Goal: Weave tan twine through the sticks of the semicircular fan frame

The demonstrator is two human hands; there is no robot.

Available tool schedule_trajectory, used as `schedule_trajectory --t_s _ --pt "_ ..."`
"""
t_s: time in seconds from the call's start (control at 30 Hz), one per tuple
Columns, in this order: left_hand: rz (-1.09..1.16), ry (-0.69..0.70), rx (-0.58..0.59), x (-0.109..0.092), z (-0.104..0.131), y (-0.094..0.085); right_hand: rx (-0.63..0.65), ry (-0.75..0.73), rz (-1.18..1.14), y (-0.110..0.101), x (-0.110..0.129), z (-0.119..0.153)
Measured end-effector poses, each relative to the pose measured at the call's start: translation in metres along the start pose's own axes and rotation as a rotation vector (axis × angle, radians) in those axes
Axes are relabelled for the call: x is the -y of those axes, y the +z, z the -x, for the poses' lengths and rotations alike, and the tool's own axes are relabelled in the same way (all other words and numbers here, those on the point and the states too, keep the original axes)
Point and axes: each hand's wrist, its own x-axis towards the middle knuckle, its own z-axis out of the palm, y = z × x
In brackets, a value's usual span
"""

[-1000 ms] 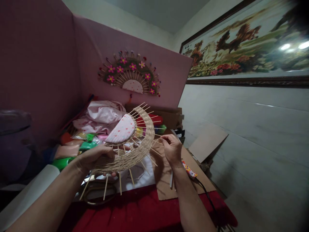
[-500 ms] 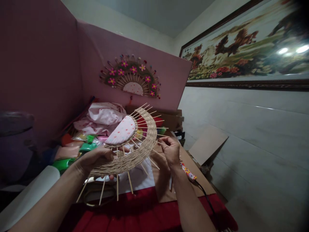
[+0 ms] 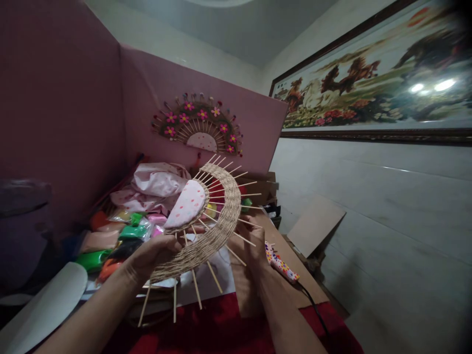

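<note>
A half-round woven fan of twine on thin wooden sticks is held up, tilted, in front of me. Its half-moon centre is covered in white cloth with pink-red dots. My left hand grips the lower left of the fan, its fingers partly hidden behind the weave. At the right outer edge is my right hand, fingers drawn together among the stick ends beside the woven band. What they pinch is hidden.
A finished flowered fan is on the pink panel. Colourful packets and pink cloth lie at left. A flower-patterned glue gun with a black cord lies on cardboard, over red cloth.
The fan has turned and dropped slightly in the left hand. My right hand has moved a little left and down, closer to the woven band. The view has shifted slightly.
</note>
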Motion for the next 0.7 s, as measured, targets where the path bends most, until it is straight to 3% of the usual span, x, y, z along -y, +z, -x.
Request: schedule_trajectory --t_s 0.33,0.43,0.57,0.7 --pt "0.054 0.174 -0.12 0.017 -0.021 0.024 0.09 0.088 -0.13 0.016 -0.008 0.011" --pt "-0.001 0.222 -0.177 0.016 -0.032 0.026 0.147 0.125 -0.162 0.018 -0.015 0.016" --pt "0.02 0.209 -0.17 0.011 -0.043 0.034 0.19 0.137 -0.142 0.024 -0.016 0.022" --pt "0.054 0.249 -0.303 0.009 -0.051 0.048 0.218 0.164 -0.128 0.031 -0.011 0.028"
